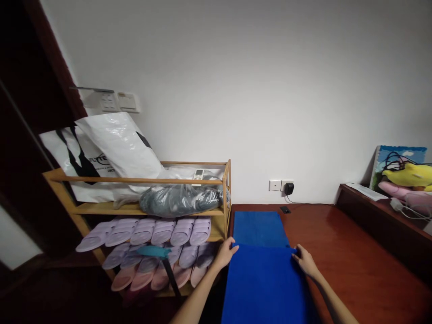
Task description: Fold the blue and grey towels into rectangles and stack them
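A blue sheet of cloth-like material [265, 283] hangs toward me between my hands, its upper edge pulled straight. My left hand [227, 253] pinches the left corner of that edge, thumb and fingers pressed together. At the right corner, my right hand [304, 260] grips the same edge. Behind it, a lighter blue flat panel [259, 228] lies on the reddish-brown wooden tabletop [351, 256]. Whether the sheet and the panel are one piece cannot be seen, since the raised edge covers where they meet.
To the left stands a wooden rack [148, 209] with several lilac slippers [151, 231], white bags [114, 144], a plastic-wrapped bundle [184, 198] and a remote [198, 175]. A black plug [289, 188] sits in the wall socket. A raised ledge [354, 198] at right holds a yellow plush [410, 174].
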`<state>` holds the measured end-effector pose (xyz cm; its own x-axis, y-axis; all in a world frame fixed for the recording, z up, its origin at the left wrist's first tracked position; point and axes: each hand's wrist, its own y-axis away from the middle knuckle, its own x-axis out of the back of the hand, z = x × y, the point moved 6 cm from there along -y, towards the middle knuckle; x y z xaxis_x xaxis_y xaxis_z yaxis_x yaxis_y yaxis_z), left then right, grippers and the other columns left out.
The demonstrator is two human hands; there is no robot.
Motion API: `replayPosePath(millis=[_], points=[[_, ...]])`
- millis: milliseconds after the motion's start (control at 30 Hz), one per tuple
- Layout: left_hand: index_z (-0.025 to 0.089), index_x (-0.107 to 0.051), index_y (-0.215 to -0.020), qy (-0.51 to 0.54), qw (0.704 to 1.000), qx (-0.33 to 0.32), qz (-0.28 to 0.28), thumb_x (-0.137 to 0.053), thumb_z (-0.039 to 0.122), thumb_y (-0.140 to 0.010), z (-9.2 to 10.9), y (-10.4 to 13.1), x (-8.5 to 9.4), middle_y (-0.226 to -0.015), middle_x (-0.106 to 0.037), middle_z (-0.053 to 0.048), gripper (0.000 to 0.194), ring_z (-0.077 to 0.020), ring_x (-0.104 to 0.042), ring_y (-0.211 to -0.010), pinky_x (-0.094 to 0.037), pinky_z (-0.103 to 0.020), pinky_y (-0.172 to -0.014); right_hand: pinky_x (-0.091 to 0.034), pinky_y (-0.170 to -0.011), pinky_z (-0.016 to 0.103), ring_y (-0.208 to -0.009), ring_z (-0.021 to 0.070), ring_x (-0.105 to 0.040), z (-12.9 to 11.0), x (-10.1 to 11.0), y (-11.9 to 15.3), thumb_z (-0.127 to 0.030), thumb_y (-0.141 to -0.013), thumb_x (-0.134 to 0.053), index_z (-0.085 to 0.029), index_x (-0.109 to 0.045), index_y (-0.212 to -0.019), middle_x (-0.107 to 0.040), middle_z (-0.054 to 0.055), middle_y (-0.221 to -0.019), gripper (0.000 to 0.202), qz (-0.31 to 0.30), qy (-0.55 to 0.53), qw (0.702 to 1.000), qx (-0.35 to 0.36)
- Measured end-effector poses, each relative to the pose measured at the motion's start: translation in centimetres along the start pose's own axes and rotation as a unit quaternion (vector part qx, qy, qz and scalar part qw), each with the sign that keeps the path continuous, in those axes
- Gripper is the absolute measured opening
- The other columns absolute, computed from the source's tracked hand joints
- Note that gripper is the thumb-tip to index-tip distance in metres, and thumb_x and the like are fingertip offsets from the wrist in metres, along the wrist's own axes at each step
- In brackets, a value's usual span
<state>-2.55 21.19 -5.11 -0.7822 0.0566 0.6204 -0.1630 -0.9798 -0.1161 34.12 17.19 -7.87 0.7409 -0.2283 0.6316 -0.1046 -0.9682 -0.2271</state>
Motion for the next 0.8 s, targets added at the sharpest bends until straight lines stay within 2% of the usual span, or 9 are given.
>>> replayPosePath(millis=[67, 167, 233, 300, 433, 533, 700, 800], points=[[0.022, -0.053, -0.081, -0.013, 1.0, 0.013, 0.024, -0.053, 0.033, -0.079, -0.4, 0.3, -1.0, -0.073, -0.058, 0.002, 0.012, -0.0178, -0.057, -0.076, -0.041, -0.027, -0.072, -0.048, -0.068, 0.034, -0.071, 0.0223, -0.06, 0.2, -1.1, 0.3, -0.042, -0.072, -0.045, -0.022, -0.049, -0.078, -0.062, 0.005, -0.074, 0.021, 0.024, 0.004, 1.0, -0.002], [0.023, -0.054, -0.087, -0.026, 0.998, 0.018, 0.052, -0.048, 0.027, -0.082, -0.8, 1.4, -2.1, -0.081, -0.061, -0.001, 0.008, -0.0191, -0.059, -0.085, -0.04, -0.028, -0.078, -0.048, -0.078, 0.039, -0.086, 0.0261, -0.061, 0.5, -2.5, 1.6, -0.045, -0.077, -0.041, -0.021, -0.053, -0.09, -0.064, 0.011, -0.09, 0.03, 0.057, 0.005, 0.998, 0.008], [0.024, -0.054, -0.089, -0.029, 0.998, 0.015, 0.059, -0.046, 0.025, -0.084, -0.8, 2.1, -2.4, -0.087, -0.062, -0.002, 0.01, -0.0185, -0.059, -0.088, -0.04, -0.028, -0.08, -0.046, -0.085, 0.041, -0.095, 0.0272, -0.059, 0.6, -2.9, 2.7, -0.047, -0.08, -0.04, -0.02, -0.054, -0.095, -0.063, 0.014, -0.099, 0.034, 0.07, 0.003, 0.997, 0.019], [0.024, -0.054, -0.086, -0.026, 0.998, 0.017, 0.059, -0.047, 0.025, -0.083, -0.7, 2.6, -2.3, -0.083, -0.061, 0.0, 0.008, -0.0173, -0.059, -0.084, -0.039, -0.027, -0.078, -0.045, -0.088, 0.042, -0.098, 0.0276, -0.057, 0.7, -2.9, 3.8, -0.048, -0.082, -0.04, -0.02, -0.054, -0.097, -0.062, 0.015, -0.102, 0.035, 0.075, 0.0, 0.997, 0.029], [0.024, -0.055, -0.077, 0.0, 0.998, 0.031, 0.05, -0.055, 0.029, -0.077, -0.3, 4.3, -1.6, -0.065, -0.052, 0.005, 0.005, -0.0153, -0.056, -0.069, -0.038, -0.025, -0.069, -0.046, -0.087, 0.043, -0.098, 0.0278, -0.058, 0.6, -1.6, 6.0, -0.048, -0.082, -0.042, -0.02, -0.054, -0.098, -0.062, 0.015, -0.101, 0.034, 0.071, -0.006, 0.997, 0.04], [0.022, -0.054, -0.07, 0.049, 0.997, 0.042, 0.03, -0.062, 0.038, -0.072, 0.2, 6.5, -1.6, -0.058, -0.048, 0.007, 0.018, -0.0143, -0.052, -0.062, -0.037, -0.024, -0.063, -0.048, -0.083, 0.04, -0.091, 0.0259, -0.06, 0.3, -0.3, 7.9, -0.048, -0.081, -0.045, -0.021, -0.055, -0.095, -0.064, 0.012, -0.096, 0.032, 0.053, -0.013, 0.997, 0.047], [0.02, -0.053, -0.063, 0.159, 0.986, 0.055, -0.012, -0.066, 0.06, -0.062, 1.6, 9.9, -1.9, -0.057, -0.054, 0.004, 0.042, -0.0151, -0.053, -0.06, -0.04, -0.026, -0.06, -0.048, -0.066, 0.028, -0.066, 0.0171, -0.058, -0.8, 1.5, 10.3, -0.044, -0.079, -0.051, -0.022, -0.055, -0.08, -0.063, 0.002, -0.073, 0.022, -0.007, -0.026, 0.998, 0.058], [0.019, -0.055, -0.065, 0.22, 0.974, 0.048, -0.03, -0.064, 0.067, -0.061, 3.1, 11.1, -0.7, -0.059, -0.057, 0.002, 0.048, -0.0156, -0.054, -0.059, -0.042, -0.027, -0.059, -0.046, -0.061, 0.025, -0.064, 0.0155, -0.056, -2.1, 3.7, 10.7, -0.047, -0.077, -0.055, -0.021, -0.054, -0.074, -0.06, 0.0, -0.068, 0.026, -0.015, -0.073, 0.997, 0.026]])
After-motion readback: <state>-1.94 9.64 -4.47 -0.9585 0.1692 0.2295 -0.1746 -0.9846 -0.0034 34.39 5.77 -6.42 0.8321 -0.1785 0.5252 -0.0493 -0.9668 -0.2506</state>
